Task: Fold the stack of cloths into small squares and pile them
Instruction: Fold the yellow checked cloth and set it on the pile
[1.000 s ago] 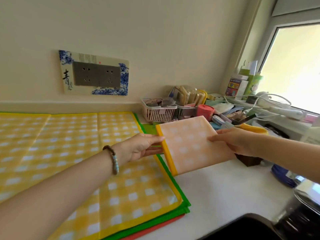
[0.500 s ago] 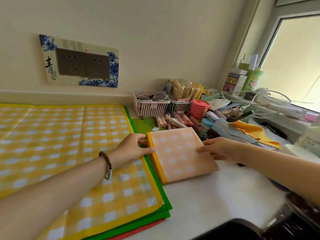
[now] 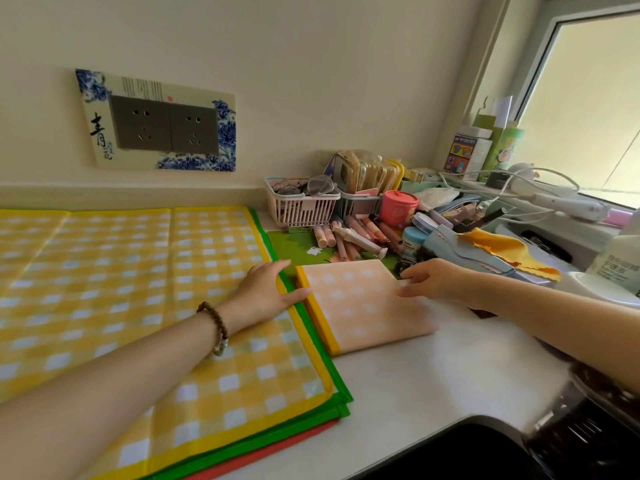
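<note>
From the camera on my head, I look down at the table (image 3: 433,382).

The small folded square (image 3: 360,306) lies flat on the table, in the middle of the frame and a bit to the right. It is pale orange with white spots and has a yellow edge on its left side. Its far corner lies over a green mat (image 3: 294,244), near a mess of pens (image 3: 349,237) and a pink basket (image 3: 301,209).

My left hand (image 3: 266,292) is flat, with straight fingers. It rests on the right edge of the big stack of cloths (image 3: 138,289), and my thumb touches the yellow edge of the square. It holds nothing.

My right hand (image 3: 429,280) is loose and wide. Its fingertips touch the right side of the square. It holds nothing too.

The stack fills the left of the frame. The top one is a yellow check cloth, spread out flat. Under it I can see a green cloth (image 3: 341,398) and a red cloth (image 3: 277,455) peeking out at the bottom.

I think this is the putting-down step: one square is done and it starts the pile. Next I should let go, take the yellow check cloth by its edge, and fold it in half again and again until it is as small as the square. Then it goes on top, with the edges lined up.
</note>
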